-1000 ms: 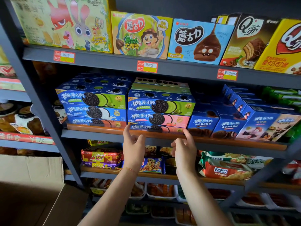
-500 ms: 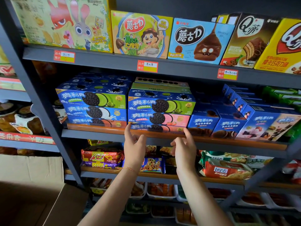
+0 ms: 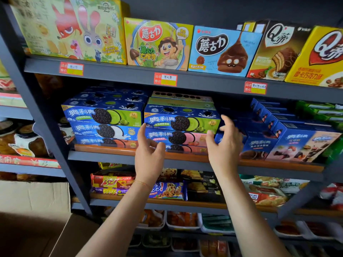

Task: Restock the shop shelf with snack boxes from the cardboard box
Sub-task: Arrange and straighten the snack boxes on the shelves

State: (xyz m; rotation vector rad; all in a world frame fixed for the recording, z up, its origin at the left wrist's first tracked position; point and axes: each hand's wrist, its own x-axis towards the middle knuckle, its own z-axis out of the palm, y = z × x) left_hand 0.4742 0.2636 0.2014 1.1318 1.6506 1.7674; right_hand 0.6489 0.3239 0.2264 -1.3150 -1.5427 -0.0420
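Head view: two empty, loose-fingered hands, left (image 3: pixel 148 154) and right (image 3: pixel 223 147), before three stacked cookie boxes (image 3: pixel 181 134).

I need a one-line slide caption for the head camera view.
Both hands, left and right, reach empty toward stacked blue cookie boxes on the shop shelf.

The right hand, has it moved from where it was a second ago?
Yes. The right hand has risen from the orange shelf lip and now reaches the right end of the middle cookie-box stack.
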